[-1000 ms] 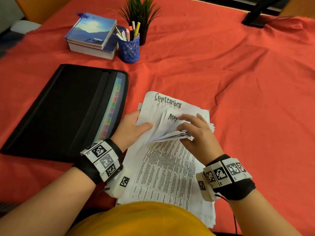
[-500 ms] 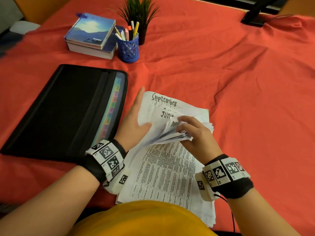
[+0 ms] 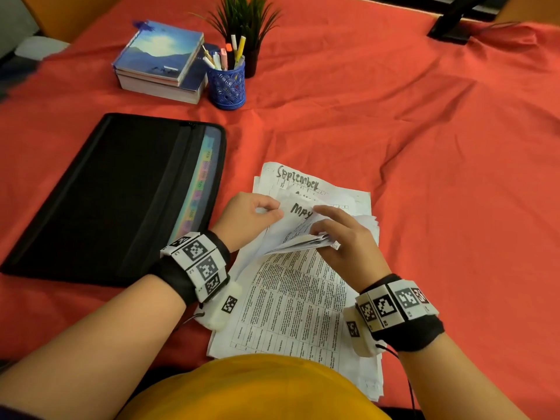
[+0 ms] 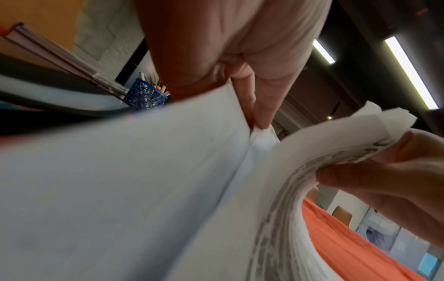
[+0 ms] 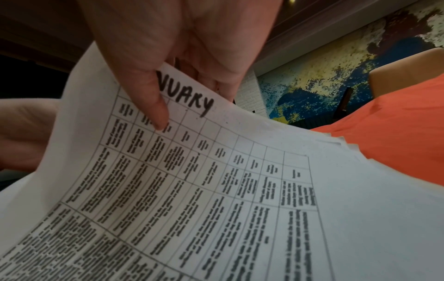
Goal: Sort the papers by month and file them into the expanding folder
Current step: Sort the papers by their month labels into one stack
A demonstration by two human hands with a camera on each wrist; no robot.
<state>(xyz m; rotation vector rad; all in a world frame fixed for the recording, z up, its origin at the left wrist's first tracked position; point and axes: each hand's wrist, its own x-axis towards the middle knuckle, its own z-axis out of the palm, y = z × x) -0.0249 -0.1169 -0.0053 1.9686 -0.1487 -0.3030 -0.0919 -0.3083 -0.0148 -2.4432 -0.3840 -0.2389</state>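
A stack of printed papers (image 3: 291, 301) lies on the red cloth in front of me, with a sheet headed "September" (image 3: 298, 180) at the far end. My right hand (image 3: 342, 241) holds the top few sheets bent back toward me; in the right wrist view its thumb presses on a sheet ending "NUARY" (image 5: 192, 101). My left hand (image 3: 257, 213) pinches the left edge of a sheet headed "May" (image 3: 300, 211). The black expanding folder (image 3: 115, 195) lies flat to the left, coloured tabs (image 3: 201, 189) showing along its right edge.
At the back stand two stacked books (image 3: 160, 62), a blue pen cup (image 3: 226, 83) and a small potted plant (image 3: 245, 22). A dark stand (image 3: 454, 19) sits at the far right corner. Wrinkled red cloth (image 3: 439, 177) covers the table to the right.
My left hand, lying flat with fingers stretched along the stack's left edge half a second ago, has curled onto the "May" sheet. The "June" sheet is no longer showing. The right hand barely moved.
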